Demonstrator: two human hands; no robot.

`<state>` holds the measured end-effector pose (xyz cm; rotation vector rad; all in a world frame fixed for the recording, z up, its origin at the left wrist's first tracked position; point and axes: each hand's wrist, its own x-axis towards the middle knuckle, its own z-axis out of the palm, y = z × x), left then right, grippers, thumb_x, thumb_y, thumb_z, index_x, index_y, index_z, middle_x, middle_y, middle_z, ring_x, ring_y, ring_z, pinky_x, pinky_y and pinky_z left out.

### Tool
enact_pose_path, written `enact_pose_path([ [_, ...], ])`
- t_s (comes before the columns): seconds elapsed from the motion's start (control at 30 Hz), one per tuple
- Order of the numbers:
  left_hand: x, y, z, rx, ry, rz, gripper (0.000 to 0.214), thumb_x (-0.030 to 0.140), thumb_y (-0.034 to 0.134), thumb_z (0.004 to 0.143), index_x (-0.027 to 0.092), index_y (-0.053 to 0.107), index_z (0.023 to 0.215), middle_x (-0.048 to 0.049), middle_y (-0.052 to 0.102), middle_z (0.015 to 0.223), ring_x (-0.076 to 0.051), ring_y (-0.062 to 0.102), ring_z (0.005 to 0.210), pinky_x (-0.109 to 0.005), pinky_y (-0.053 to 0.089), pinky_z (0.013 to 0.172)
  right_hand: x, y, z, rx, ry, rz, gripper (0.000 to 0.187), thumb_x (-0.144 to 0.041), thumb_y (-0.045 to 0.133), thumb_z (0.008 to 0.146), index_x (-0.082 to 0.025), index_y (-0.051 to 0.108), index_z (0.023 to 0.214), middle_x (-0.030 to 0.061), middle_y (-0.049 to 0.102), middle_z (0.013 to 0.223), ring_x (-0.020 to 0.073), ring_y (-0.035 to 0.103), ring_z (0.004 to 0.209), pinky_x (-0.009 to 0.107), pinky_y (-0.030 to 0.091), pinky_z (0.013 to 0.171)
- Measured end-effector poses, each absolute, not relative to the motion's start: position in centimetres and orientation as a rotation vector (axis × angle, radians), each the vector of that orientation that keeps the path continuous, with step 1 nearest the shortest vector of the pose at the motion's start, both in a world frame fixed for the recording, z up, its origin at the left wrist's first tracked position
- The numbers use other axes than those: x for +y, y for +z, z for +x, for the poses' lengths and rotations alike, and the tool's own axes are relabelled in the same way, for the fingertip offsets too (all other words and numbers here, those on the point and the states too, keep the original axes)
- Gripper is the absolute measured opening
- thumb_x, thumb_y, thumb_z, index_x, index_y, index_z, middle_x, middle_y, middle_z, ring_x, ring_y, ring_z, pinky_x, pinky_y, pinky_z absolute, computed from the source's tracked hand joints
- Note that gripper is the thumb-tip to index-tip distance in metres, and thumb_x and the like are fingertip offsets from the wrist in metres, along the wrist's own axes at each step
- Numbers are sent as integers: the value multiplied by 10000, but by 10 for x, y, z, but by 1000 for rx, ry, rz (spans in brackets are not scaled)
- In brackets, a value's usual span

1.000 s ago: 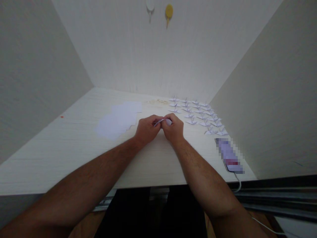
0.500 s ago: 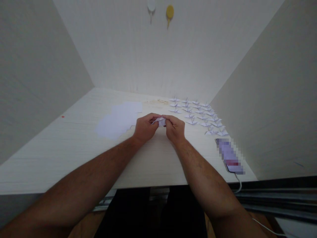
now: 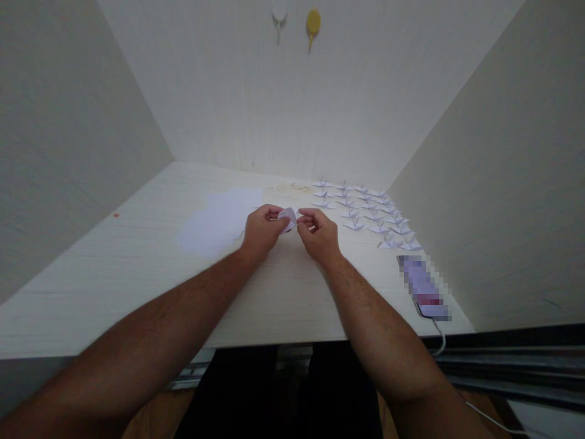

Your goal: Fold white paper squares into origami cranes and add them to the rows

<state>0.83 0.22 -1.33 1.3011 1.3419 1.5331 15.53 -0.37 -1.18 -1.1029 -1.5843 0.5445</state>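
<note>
A small piece of folded white paper (image 3: 287, 220) is held above the tabletop, at the middle of the view. My left hand (image 3: 264, 230) is closed on its left side, thumb in front and fingers behind. At the paper's right edge, my right hand (image 3: 320, 235) has curled fingers, with thumb and fingertips at the corner; the exact contact there is small and hard to see. Several folded paper cranes (image 3: 375, 216) stand in rows to the right, beyond my right hand. Flat white paper sheets (image 3: 219, 219) lie spread and overlapping to the left.
On the right of the white table (image 3: 283, 305) lies a phone (image 3: 423, 286) with a white cable (image 3: 441, 338) running over the front edge. Walls enclose the table at the back and both sides. A yellow hook (image 3: 313, 23) and a white hook (image 3: 279, 13) are on the back wall.
My hands have drawn slightly apart, the left moving left with the paper. The folded paper has turned and shows a broader face. The cranes and phone stay put.
</note>
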Motion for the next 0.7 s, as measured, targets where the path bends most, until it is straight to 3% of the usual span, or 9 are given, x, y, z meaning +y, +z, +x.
enact_pose_path([
  [0.23, -1, -15, 9, 1147, 1449, 1260, 240, 258, 782, 620, 181, 607, 765, 17, 650, 668, -111, 602, 571, -237, 494, 547, 6, -19, 159, -1504, 694, -1124, 218, -339, 607, 820, -192, 725, 930, 12, 692, 788, 115, 611, 639, 245, 524, 576],
  [0.43, -5, -13, 11, 1000, 1292, 1309, 286, 329, 788, 642, 170, 632, 822, -15, 686, 733, -151, 657, 630, -317, 563, 642, 6, -18, 157, -1405, 865, -1125, 228, -384, 617, 805, -190, 703, 889, -13, 631, 687, 102, 568, 544, 209, 483, 454],
  [0.7, 5, -17, 12, 973, 1468, 1012, 304, 252, 752, 626, 186, 520, 813, 9, 644, 742, -134, 650, 660, -348, 575, 717, 1, -9, 157, -1367, 1000, -1094, 223, -343, 653, 740, -214, 705, 914, -60, 549, 573, 95, 513, 501, 217, 489, 442],
])
